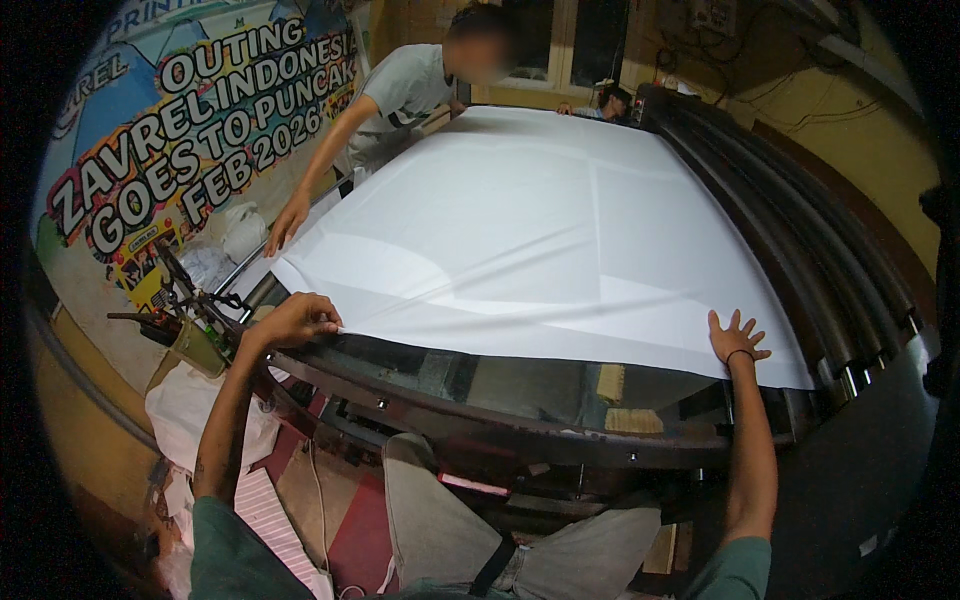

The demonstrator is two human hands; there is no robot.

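Note:
A wide white sheet (pixel 520 230) covers most of a dark-framed machine bed, with faint diagonal creases running across it. My left hand (pixel 298 322) pinches the sheet's near left corner between thumb and fingers. My right hand (pixel 738 343) lies with fingers spread on the near right part of the sheet, beside dark rollers (pixel 820 290). Under the near edge, the machine's front rail (pixel 500 430) shows.
A co-worker (pixel 395 95) leans over the left side, one hand near the sheet's edge. Another person (pixel 605 105) is at the far end. A green container of tools (pixel 200 345) and white fabric (pixel 205 410) lie left of the machine, beside a large wall banner (pixel 200 120).

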